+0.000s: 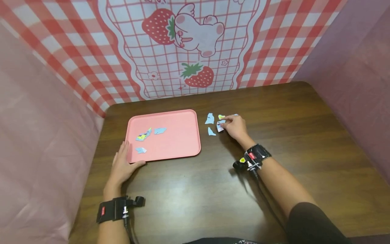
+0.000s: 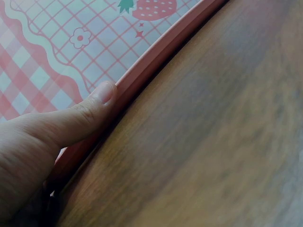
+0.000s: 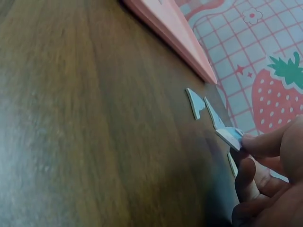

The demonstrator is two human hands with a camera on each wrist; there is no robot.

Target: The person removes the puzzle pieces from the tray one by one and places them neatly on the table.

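Note:
My right hand pinches a light-blue, irregular puzzle piece between thumb and fingertips, to the right of the pink tray. In the right wrist view this piece is tilted, its pale edge showing. Close by on the table lie a tall blue piece, a narrow blue piece and a small yellow one; another is partly hidden behind the hand. My left hand rests at the tray's near left corner, fingers along its side. Its thumb lies against the near rim.
Inside the tray are a yellow-and-blue piece, a plain blue piece and a blue-white piece. The brown wooden table meets a red-and-white checked cloth at the back. Cables run from both wrist cameras.

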